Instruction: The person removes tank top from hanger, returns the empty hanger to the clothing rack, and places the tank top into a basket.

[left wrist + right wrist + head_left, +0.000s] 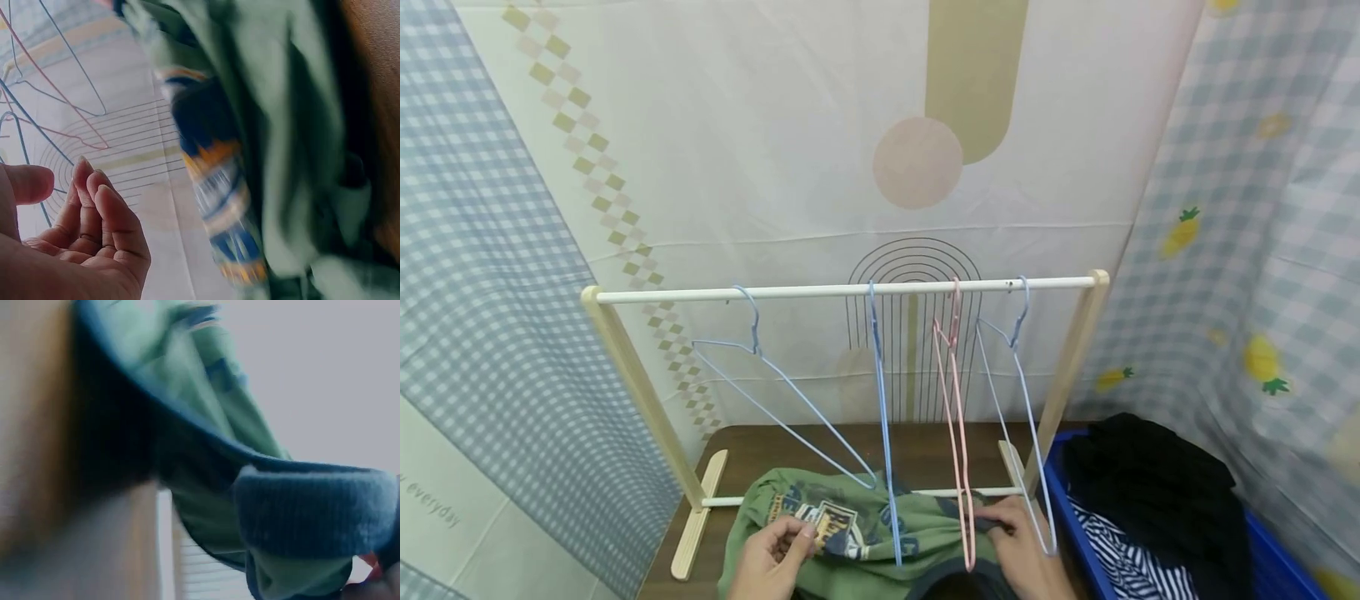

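Observation:
A green shirt (850, 575) with a printed front and dark navy ribbed trim (312, 512) lies bunched below the hanging rack. My left hand (775, 558) is over its left part, beside the print. In the left wrist view that hand's thumb stands apart from its bent fingers (115, 212), with nothing between them, and the shirt is beyond. My right hand (1026, 546) pinches the shirt near the dark trim on the right. Only a bit of that hand's fingers (375, 587) shows at the corner of the right wrist view.
On the rack's white bar (820, 292) hang a wide-turned blue hanger (756, 333), a second blue hanger (880, 375), a pink hanger (955, 329) and a blue hanger (1015, 337) at right. A blue basket (1281, 554) on the right holds black clothing (1150, 467) and striped clothing (1131, 546).

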### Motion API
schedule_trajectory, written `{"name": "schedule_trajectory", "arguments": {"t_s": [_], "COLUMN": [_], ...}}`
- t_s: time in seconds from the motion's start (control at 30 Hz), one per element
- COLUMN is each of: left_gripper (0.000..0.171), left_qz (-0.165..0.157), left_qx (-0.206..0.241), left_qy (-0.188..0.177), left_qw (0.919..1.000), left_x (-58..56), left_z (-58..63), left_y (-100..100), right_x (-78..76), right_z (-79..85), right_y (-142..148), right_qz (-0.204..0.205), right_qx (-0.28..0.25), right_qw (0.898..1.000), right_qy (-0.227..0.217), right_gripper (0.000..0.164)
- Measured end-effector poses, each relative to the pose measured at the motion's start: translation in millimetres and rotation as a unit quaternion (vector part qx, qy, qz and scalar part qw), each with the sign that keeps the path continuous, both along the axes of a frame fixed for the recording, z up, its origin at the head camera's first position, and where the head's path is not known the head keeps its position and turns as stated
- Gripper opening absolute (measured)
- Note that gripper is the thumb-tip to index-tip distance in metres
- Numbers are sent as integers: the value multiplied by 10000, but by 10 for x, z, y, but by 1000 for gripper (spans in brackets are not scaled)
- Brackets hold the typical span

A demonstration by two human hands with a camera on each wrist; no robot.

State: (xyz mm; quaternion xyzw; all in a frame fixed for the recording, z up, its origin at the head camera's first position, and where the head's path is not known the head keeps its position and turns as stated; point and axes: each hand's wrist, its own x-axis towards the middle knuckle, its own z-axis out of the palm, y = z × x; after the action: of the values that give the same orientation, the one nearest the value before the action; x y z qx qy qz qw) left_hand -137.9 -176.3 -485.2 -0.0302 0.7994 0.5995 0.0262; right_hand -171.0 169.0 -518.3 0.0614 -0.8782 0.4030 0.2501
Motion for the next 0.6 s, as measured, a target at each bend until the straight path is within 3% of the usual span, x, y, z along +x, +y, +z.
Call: {"name": "schedule_trajectory", "arguments": {"t_s": [0.1, 0.17, 0.23, 0.33, 0.4, 0.5, 0.6], "left_gripper": [28, 26, 24, 23, 23, 22, 20], "left_qz": [28, 114, 143, 123, 76, 99, 175], "left_qx": [-35, -32, -13, 20, 32, 77, 132], "left_qy": [18, 169, 281, 369, 354, 449, 581], "left_qw": [10000, 9998, 9995, 9992, 9993, 9989, 9981], "left_x": [13, 21, 33, 53, 65, 70, 70], "left_z": [-26, -48, -69, -100, -117, -135, -142], "left_y": [-18, -17, -11, 4, 12, 24, 33], "right_x": [44, 58, 59, 62, 64, 60, 37], "right_z": [245, 405, 561, 770, 874, 1032, 1211], "right_y": [226, 373, 521, 738, 871, 1025, 1122], "right_qz": [-193, -246, -436, -831, -1010, -1188, -1262], "right_qx": [-221, -779, -1421, -2629, -3363, -4307, -4781], "right_qw": [9995, 9960, 9840, 9413, 9119, 8724, 8554], "right_qy": [-79, -371, -977, -1946, -2124, -1985, -1541], "right_gripper": [35, 34, 34, 33, 34, 38, 36]}}
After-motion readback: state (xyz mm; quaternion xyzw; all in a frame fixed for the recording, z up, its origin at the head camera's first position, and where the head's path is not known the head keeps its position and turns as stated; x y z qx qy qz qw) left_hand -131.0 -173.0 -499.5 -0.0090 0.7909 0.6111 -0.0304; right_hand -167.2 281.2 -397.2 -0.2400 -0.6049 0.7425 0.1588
